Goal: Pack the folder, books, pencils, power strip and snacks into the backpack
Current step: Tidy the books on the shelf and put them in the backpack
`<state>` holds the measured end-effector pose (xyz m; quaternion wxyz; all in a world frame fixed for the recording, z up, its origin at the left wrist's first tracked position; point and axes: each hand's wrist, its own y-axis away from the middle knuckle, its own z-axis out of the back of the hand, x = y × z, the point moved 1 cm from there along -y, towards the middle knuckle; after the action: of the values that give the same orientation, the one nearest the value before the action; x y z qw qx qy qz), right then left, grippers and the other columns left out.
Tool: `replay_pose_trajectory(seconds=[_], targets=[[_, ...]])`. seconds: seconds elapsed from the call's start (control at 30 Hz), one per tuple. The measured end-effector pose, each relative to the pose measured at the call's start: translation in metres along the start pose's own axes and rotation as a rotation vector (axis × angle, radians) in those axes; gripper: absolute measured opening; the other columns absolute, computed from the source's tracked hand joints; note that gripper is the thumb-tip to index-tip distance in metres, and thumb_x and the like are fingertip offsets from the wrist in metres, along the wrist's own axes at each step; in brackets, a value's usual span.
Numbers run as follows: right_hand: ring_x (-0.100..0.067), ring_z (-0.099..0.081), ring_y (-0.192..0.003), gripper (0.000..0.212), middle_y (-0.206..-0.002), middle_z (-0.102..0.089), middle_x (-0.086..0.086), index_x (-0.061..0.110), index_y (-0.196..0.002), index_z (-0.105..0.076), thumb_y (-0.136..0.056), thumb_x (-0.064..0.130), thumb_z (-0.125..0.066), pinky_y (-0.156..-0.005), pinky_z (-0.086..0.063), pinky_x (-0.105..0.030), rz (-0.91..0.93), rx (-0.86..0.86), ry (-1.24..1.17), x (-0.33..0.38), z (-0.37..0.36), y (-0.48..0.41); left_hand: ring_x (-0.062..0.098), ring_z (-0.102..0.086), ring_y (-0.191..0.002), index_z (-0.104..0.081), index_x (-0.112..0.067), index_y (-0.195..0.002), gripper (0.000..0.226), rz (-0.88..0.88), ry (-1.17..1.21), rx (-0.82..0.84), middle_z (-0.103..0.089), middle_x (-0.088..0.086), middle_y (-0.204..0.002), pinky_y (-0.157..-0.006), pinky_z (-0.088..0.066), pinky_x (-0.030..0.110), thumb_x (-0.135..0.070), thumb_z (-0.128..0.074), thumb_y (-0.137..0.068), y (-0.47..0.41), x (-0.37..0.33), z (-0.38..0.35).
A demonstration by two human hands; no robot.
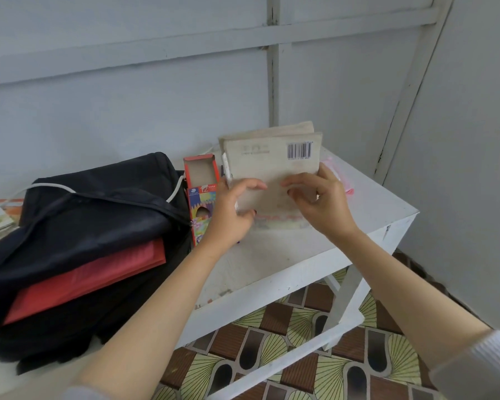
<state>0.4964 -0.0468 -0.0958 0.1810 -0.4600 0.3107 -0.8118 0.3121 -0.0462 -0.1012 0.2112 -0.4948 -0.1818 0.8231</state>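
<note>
Head view: fingers of left hand [234,210] and right hand [319,199] grip two worn beige paperback books [272,166], upright near the white table [272,255] back edge. Open red cardboard pencil box [201,192] just left; black fabric backpack [84,215] beyond, flat red folder [84,274] seemingly tucked inside.

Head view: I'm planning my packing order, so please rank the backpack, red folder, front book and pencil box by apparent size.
1. backpack
2-3. red folder and front book look alike; the folder is partly hidden in the backpack, so they stay unranked
4. pencil box
</note>
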Motion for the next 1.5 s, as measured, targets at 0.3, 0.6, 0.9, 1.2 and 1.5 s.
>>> replay_pose_trajectory(seconds=[0.3, 0.6, 0.9, 1.2, 1.5], targets=[[-0.008, -0.048, -0.099, 0.035, -0.101, -0.056, -0.003, 0.011, -0.081, -0.074, -0.070, -0.018, -0.058, -0.085, -0.038, -0.005, -0.009, 0.063, 0.063, -0.024, -0.011, 0.023, -0.014, -0.058, -0.073, -0.070, -0.019, -0.078, 0.041, 0.103, 0.110, 0.094, -0.066, -0.013, -0.086, -0.071, -0.039, 0.008, 0.018, -0.053, -0.076, -0.013, -0.005, -0.002], [-0.018, -0.052, -0.097, 0.049, -0.109, -0.061, -0.010, 0.018, -0.102, -0.070, -0.074, -0.016, -0.050, -0.086, -0.036, -0.005, -0.088, 0.193, 0.094, -0.030, -0.010, 0.027, -0.014, -0.058, -0.085, -0.071, -0.017, -0.091, 0.040, 0.196, 0.106, 0.244, -0.070, 0.000, -0.095, -0.083, -0.039, 0.003, 0.017, -0.054, -0.078, -0.007, 0.014, -0.013], [-0.014, -0.062, -0.092, 0.036, -0.114, -0.060, 0.000, 0.012, -0.106, -0.064, -0.083, -0.015, -0.055, -0.072, -0.056, -0.030, -0.393, 0.182, -0.572, 0.019, 0.000, 0.022, 0.015, -0.060, -0.092, -0.068, -0.017, -0.083, 0.044, 0.400, 0.469, 0.211, -0.064, -0.007, -0.095, -0.068, -0.053, 0.021, 0.023, -0.050, -0.077, -0.004, 0.005, 0.024], [-0.025, -0.049, -0.123, 0.055, -0.144, -0.036, 0.003, 0.034, -0.135, -0.040, -0.089, 0.008, -0.058, -0.081, -0.054, -0.051, -0.153, -0.016, -0.733, 0.083, -0.068, 0.019, 0.015, -0.067, -0.088, -0.059, -0.021, -0.094, 0.043, 0.518, 0.832, 0.011, -0.067, 0.000, -0.098, -0.062, -0.055, 0.024, 0.018, -0.044, -0.082, 0.002, -0.005, 0.081], [-0.022, -0.057, -0.101, 0.063, -0.124, -0.052, 0.013, 0.043, -0.118, -0.052, -0.084, -0.008, -0.039, -0.082, -0.054, -0.049, -0.479, -0.061, -0.634, 0.112, -0.127, 0.011, 0.014, -0.066, -0.086, -0.057, -0.024, -0.113, 0.042, 0.481, 0.641, 0.206, -0.067, 0.001, -0.099, -0.064, -0.053, 0.023, 0.008, -0.048, -0.088, 0.027, 0.015, 0.148]])
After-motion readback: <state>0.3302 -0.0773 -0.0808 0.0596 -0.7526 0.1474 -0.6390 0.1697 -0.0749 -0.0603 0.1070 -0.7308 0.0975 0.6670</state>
